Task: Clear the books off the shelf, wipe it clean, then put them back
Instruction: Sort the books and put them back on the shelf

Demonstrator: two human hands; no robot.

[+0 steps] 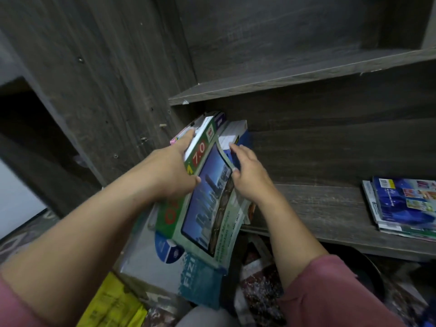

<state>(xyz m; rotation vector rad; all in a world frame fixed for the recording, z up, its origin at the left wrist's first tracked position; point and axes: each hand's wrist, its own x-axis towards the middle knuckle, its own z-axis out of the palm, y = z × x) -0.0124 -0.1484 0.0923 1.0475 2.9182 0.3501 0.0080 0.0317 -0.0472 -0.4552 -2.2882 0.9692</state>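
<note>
The green book (199, 149) is displaying "7.0" in white on a red patch of its spine. The teal book (199, 278) is showing "FIZI" in white capitals.

dim indoor light | deep shadow at left | wide-angle bending at edges | slight blur throughout
</note>
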